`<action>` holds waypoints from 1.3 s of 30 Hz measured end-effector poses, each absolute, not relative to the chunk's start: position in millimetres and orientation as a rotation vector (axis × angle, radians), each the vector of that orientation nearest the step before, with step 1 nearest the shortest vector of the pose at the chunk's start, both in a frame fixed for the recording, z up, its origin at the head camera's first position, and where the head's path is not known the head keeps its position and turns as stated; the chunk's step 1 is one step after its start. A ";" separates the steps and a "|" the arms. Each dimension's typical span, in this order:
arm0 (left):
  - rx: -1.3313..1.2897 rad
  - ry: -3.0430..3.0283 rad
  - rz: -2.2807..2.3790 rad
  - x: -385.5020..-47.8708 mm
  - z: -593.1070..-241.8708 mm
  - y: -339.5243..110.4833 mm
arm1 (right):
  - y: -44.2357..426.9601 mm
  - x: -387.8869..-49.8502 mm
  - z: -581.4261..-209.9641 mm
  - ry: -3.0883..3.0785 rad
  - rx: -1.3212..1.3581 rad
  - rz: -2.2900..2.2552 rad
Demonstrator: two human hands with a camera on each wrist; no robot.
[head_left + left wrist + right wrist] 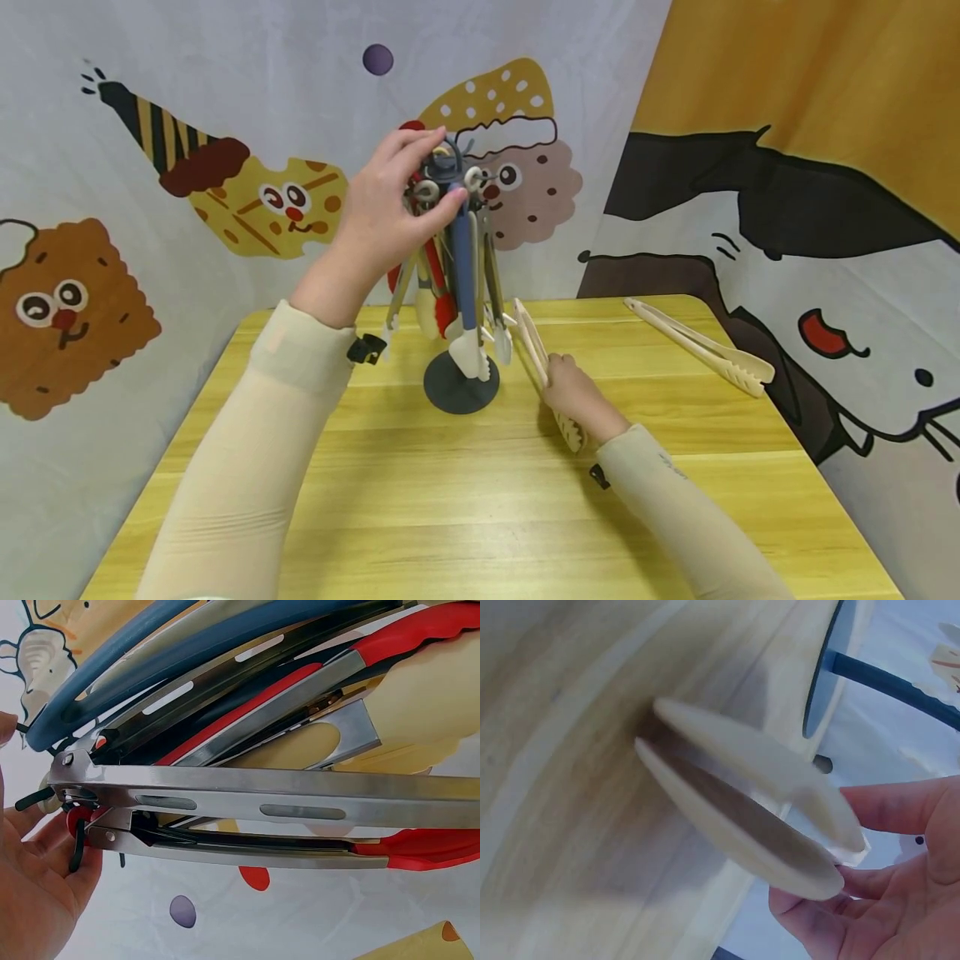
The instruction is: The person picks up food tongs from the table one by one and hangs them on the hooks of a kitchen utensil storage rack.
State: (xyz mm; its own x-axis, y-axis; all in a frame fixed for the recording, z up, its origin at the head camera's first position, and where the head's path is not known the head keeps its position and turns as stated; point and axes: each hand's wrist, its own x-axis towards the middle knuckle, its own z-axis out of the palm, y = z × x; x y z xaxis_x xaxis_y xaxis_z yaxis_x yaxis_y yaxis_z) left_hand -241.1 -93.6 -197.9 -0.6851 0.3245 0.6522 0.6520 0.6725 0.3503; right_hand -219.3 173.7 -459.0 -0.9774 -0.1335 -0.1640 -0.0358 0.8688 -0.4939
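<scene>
A dark round-based stand (461,398) carries several hanging kitchen tongs, among them blue-handled tongs (463,267) and red-tipped tongs (442,849). My left hand (382,192) holds the top of this stand, thumb in front by the blue handle and fingers around the hooks and loops. Part of that grip is hidden behind the hand and tongs. To the right of the base, my right hand (577,396) grips beige tongs (529,333) partway along their length. In the right wrist view, their two scoop-shaped ends (765,761) stand slightly apart, pointing down close to the tabletop.
Another pair of beige tongs (693,340) lies on the wooden table (450,517) at the back right, near its edge. A cartoon-printed cloth (300,75) hangs behind the table and along its sides.
</scene>
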 end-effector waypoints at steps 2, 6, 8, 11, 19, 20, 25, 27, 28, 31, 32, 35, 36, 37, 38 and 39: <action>-0.750 -2.334 -0.783 -241.0 -197.7 -93.7 | 176.0 -220.0 -457.0 2.861 -0.133 -0.773; -0.750 -2.338 -0.784 -240.8 -197.5 -93.6 | 181.3 -220.5 -451.9 2.873 -0.126 -0.842; -0.749 -2.343 -0.778 -240.5 -197.6 -93.5 | 183.2 -220.7 -448.5 2.886 -0.129 -0.877; -0.752 -2.352 -0.773 -239.9 -197.4 -93.3 | 183.9 -220.0 -440.9 2.901 -0.125 -0.928; -0.772 -2.362 -0.687 -236.4 -196.1 -92.3 | 184.1 -217.6 -423.9 2.923 -0.140 -1.024; -0.772 -2.363 -0.676 -236.2 -196.2 -92.4 | 184.2 -217.4 -422.2 2.927 -0.148 -1.035; -0.773 -2.379 -0.658 -235.5 -196.8 -93.2 | 183.6 -215.7 -414.2 2.958 -0.202 -1.076; -0.781 -2.380 -0.664 -235.7 -197.3 -93.3 | 183.1 -214.9 -412.0 2.970 -0.214 -1.085; -0.786 -2.381 -0.667 -235.8 -197.3 -93.2 | 182.8 -214.5 -411.0 2.977 -0.220 -1.086; -0.801 -2.386 -0.695 -236.9 -197.3 -92.7 | 181.6 -212.7 -407.8 2.986 -0.236 -1.099; -0.805 -2.389 -0.716 -237.1 -197.3 -92.5 | 181.1 -212.1 -406.9 2.990 -0.236 -1.101; -0.821 -2.388 -0.767 -238.7 -197.7 -92.5 | 179.6 -209.8 -403.4 3.000 -0.231 -1.110; -0.826 -2.383 -0.780 -239.4 -197.9 -92.6 | 179.2 -209.1 -402.5 3.004 -0.233 -1.113; -0.834 -2.376 -0.790 -240.0 -198.3 -92.8 | 178.8 -208.5 -401.5 3.009 -0.232 -1.115; -0.841 -2.369 -0.787 -240.7 -198.6 -93.1 | 178.4 -207.9 -400.7 3.015 -0.232 -1.115; -0.850 -2.362 -0.782 -241.4 -198.9 -93.4 | 178.1 -207.4 -400.2 3.021 -0.239 -1.118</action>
State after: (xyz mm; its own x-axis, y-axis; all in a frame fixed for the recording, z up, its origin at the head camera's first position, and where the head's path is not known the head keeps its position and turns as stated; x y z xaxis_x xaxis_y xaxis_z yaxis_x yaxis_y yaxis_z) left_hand -241.4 -93.4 -198.9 -0.6761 0.3978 0.6201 0.6892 0.6391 0.3414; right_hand -207.4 178.1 -400.2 -0.9851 -0.1079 0.1337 -0.1690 0.7500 -0.6395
